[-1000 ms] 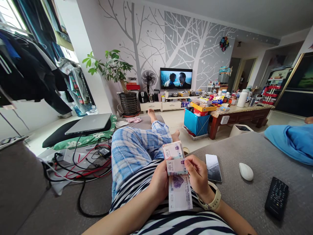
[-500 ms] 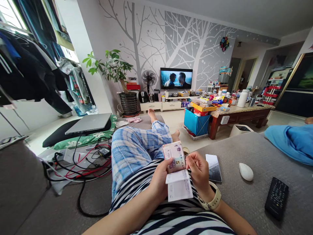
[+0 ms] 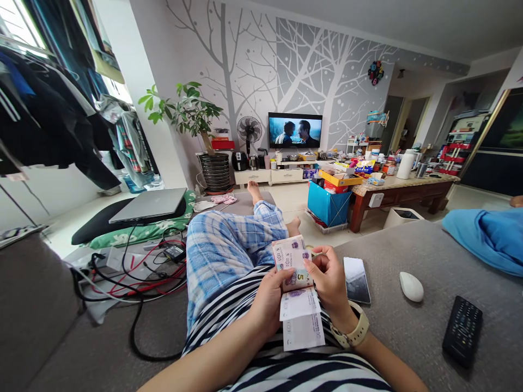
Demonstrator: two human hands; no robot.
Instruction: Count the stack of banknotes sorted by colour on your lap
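Observation:
A stack of banknotes [image 3: 285, 251] marked with a 5 rests over my lap in the head view. My left hand [image 3: 270, 294] grips its left side, thumb pressed on top. With thumb and fingers, my right hand [image 3: 330, 277] pinches the right edge of the top banknote, which sits slightly askew over the stack. Two paler, folded-down notes [image 3: 303, 332] hang below the stack toward my belly, overlapping each other. The fingers under the stack are hidden. A watch with a pale strap [image 3: 359, 329] is on my right wrist.
On the grey sofa to my right lie a phone [image 3: 357, 280], a white mouse [image 3: 411, 287] and a black remote [image 3: 462, 330]. Tangled cables [image 3: 143, 277] and a laptop [image 3: 149, 207] are on the left. Ahead stand a blue box [image 3: 329, 204] and a cluttered table [image 3: 404, 188].
My right hand has opened from a tight curl and now pinches the top note. A second note now hangs folded down below the stack, where one hung before.

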